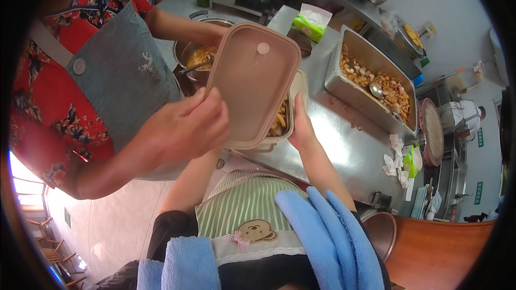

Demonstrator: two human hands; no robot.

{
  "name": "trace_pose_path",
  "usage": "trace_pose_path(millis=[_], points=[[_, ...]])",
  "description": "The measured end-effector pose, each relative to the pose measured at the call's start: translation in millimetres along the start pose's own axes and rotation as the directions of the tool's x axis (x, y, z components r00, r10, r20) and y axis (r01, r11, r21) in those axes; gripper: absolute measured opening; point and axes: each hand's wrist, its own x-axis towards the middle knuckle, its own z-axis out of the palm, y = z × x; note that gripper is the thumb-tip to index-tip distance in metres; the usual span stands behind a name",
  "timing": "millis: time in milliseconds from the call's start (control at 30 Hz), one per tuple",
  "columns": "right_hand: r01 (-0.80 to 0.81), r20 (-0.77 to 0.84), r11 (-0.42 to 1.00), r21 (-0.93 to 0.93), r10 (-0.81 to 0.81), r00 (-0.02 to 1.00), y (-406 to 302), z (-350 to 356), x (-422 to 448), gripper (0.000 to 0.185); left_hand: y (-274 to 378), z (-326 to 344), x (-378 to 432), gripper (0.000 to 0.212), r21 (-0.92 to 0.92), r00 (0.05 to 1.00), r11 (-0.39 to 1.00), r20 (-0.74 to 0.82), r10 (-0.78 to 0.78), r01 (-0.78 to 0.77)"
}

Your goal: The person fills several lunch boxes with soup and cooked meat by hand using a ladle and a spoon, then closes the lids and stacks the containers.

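Note:
My right hand point(301, 128) grips the right side of a beige lunch box point(289, 132) with a metal inner wall. Yellowish-brown food point(278, 124) shows in it. A beige lid point(254, 88) with a round white plug, tilted over the box, covers most of it. A co-worker's hand point(197, 123) pinches the lid's left edge; the co-worker's other hand is behind the lid. My left forearm point(189, 185) reaches up beneath the co-worker's hand, but my left hand is hidden. Another pale rim point(301, 82) shows beyond my right fingers.
A deep steel tray point(373, 84) of chopped food holds a ladle point(376, 90) on the steel counter point(282, 161). A pot of soupy food point(199, 58) stands behind the lid. Tissue packs point(310, 26) and crumpled tissues point(397, 159) lie about. The co-worker point(121, 76) stands close on my left.

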Motion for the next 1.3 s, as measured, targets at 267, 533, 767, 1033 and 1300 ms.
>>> trace_pose_path(millis=[267, 533, 767, 1033, 1300], points=[[-0.006, -0.126, 0.992, -0.128, -0.010, 0.992, 32, 12, 21, 0.065, 15, 184, 0, 0.006, -0.386, 0.552, -0.622, 0.287, -0.783, -0.681], [-0.078, -0.137, 0.995, -0.064, 0.069, 0.988, 31, 11, 31, 0.062, 5, 186, 2, 0.006, -0.350, 0.570, -0.579, 0.141, -0.810, -0.736], [-0.115, -0.221, 0.983, -0.140, 0.082, 0.972, 33, 21, 26, 0.061, -9, 183, -8, 0.022, -0.445, 0.584, -0.590, 0.167, -0.794, -0.674], [-0.012, -0.170, 0.994, -0.105, -0.006, 0.985, 51, 1, 21, 0.066, -4, 160, -7, 0.036, -0.398, 0.659, -0.631, 0.083, -0.747, -0.666], [0.084, -0.646, 0.986, -0.144, -0.157, 0.747, 82, -42, -22, 0.049, -33, 160, -20, 0.023, -0.542, 0.673, -0.615, 0.119, -0.730, -0.572]])
